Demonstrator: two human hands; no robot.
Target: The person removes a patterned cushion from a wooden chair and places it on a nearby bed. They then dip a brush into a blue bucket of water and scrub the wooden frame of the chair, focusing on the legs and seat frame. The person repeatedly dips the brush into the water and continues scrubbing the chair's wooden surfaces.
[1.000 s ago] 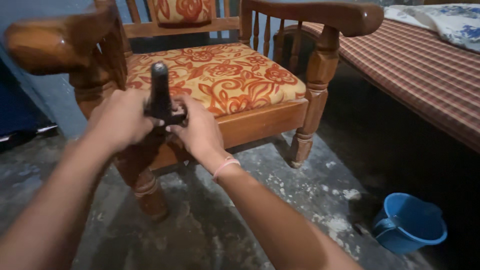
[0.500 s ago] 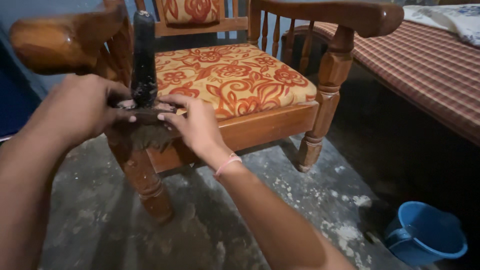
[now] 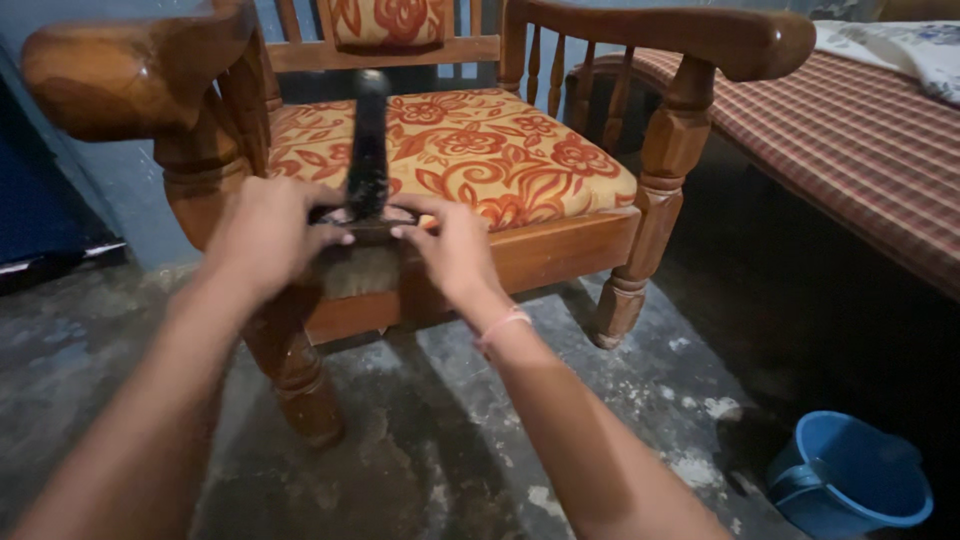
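Both hands, left hand (image 3: 268,232) and right hand (image 3: 452,245), pinch the bristled base of a dark brush (image 3: 366,165) between them, handle upright, likely to steady it, just before a wooden armchair (image 3: 560,235), blue bucket (image 3: 850,482) well right.

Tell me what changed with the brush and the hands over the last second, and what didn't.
The dark brush, handle up, went from low by the seat's front edge to high and left, then back to the middle. The left hand and right hand kept gripping its head throughout. The wooden chair and blue bucket stayed put.
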